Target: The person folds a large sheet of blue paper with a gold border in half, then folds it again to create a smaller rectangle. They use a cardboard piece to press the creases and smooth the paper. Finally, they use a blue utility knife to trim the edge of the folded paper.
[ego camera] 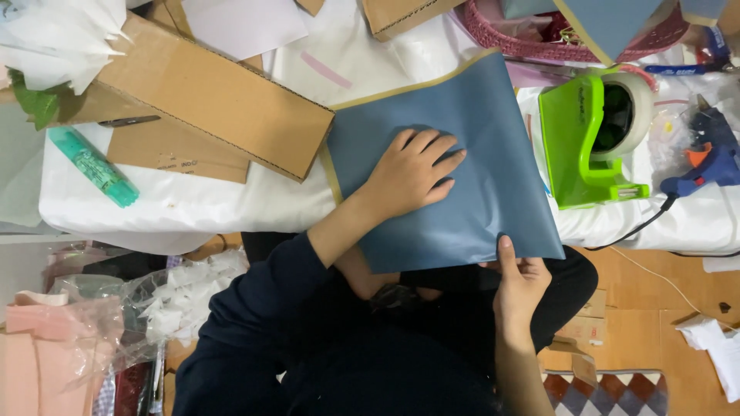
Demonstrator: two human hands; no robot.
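Observation:
A blue sheet of paper (493, 177) with a gold edge lies over the front of the white-covered table (200, 204) and hangs past its edge. My left hand (408, 171) rests flat on the middle of the sheet, fingers spread, pressing it down. My right hand (518, 281) pinches the sheet's near right corner below the table edge, thumb on top.
A green tape dispenser (590, 139) and a blue glue gun (709, 150) stand to the right. Cardboard pieces (208, 100) and a teal tube (94, 167) lie left. A pink basket (532, 38) sits behind. Plastic bags with pink material (69, 331) are on the floor.

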